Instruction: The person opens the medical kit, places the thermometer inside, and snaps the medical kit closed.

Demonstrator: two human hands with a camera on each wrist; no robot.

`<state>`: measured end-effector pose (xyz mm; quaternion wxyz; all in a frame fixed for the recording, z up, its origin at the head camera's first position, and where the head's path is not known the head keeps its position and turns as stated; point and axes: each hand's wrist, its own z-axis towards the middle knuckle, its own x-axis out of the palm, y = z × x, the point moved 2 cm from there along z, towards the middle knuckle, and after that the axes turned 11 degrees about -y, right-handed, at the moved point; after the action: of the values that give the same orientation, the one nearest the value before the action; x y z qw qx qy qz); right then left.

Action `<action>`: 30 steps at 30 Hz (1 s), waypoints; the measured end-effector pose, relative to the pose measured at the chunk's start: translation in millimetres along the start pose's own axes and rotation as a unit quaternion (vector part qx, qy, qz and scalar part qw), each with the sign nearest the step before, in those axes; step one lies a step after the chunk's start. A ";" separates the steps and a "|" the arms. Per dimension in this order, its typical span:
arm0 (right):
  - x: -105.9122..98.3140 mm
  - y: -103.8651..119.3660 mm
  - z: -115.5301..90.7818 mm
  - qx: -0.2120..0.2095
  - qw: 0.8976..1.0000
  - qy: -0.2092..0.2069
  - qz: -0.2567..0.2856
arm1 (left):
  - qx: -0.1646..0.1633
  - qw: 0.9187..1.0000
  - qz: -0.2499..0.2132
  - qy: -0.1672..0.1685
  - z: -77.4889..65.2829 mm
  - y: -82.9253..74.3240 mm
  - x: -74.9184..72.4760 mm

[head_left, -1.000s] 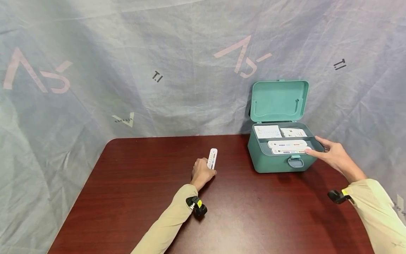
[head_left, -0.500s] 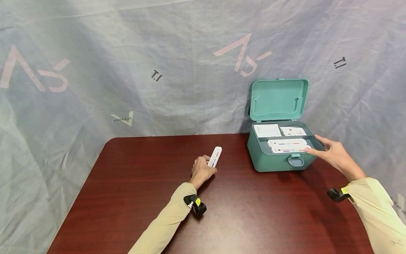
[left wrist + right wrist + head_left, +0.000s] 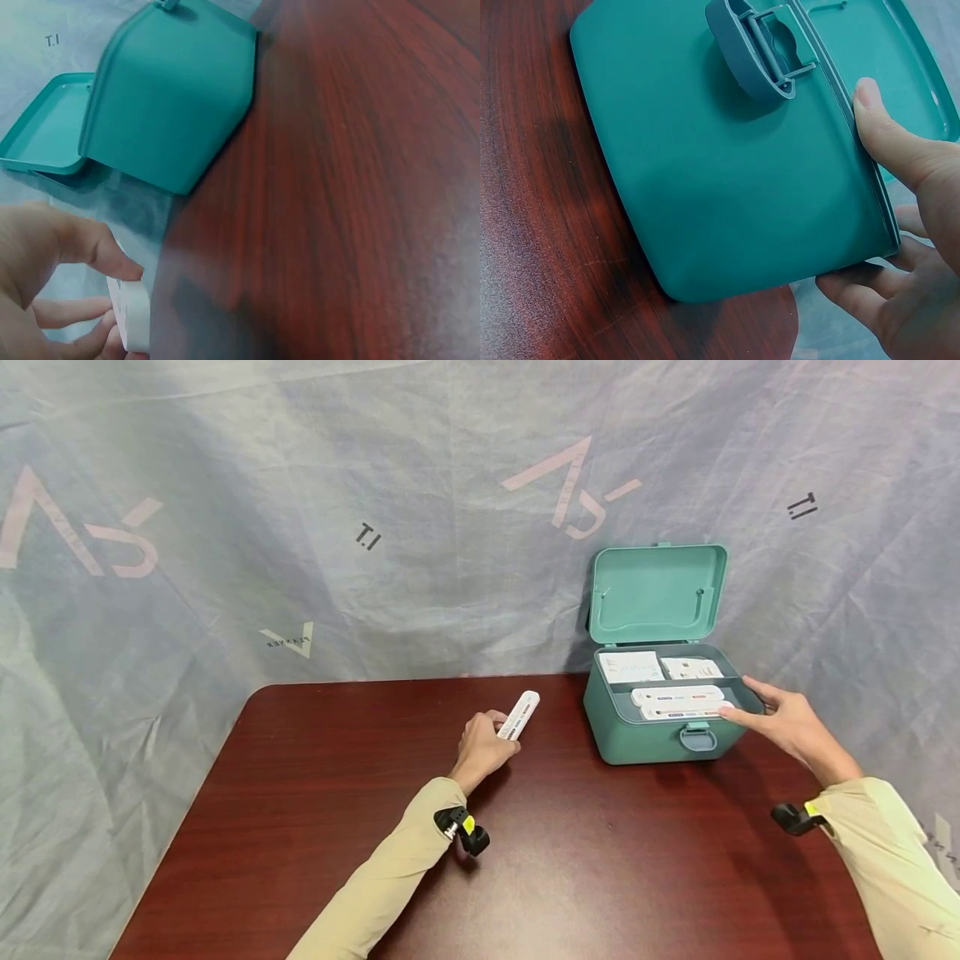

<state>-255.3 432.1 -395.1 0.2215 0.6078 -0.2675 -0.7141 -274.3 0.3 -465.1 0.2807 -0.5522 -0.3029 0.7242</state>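
Since the earlier frame, the left hand (image 3: 483, 747) has moved a little toward the box (image 3: 637, 742), and the white stick (image 3: 519, 715) in it leans more to the right. The hand pinches the stick between thumb and fingers, over the table (image 3: 360, 735), well apart from the box. The right hand (image 3: 797, 727) holds the right front corner of the box, the thumb on the rim and the fingers at the side. The lid (image 3: 658, 593) stands open. Two similar sticks (image 3: 677, 696) lie in the front compartment, white packs (image 3: 630, 667) behind them.
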 end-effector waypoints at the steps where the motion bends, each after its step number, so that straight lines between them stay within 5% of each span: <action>1: 0.0 0.2 0.1 0.000 1.000 0.000 0.002 | 0.004 1.000 -0.005 0.001 0.6 -2.0 -0.6; 9: 0.5 -0.3 0.6 -0.003 1.000 -0.002 -0.001 | 0.037 0.999 -0.028 0.013 3.5 -12.6 -3.2; 30: 0.7 -1.4 -0.5 -0.008 1.000 -0.008 -0.003 | 0.064 0.996 -0.059 0.030 3.9 -31.4 -8.7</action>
<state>-254.9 432.6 -396.6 0.2219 0.6015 -0.2619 -0.7214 -273.8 14.1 -435.3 0.3666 -0.5361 -0.2796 0.7071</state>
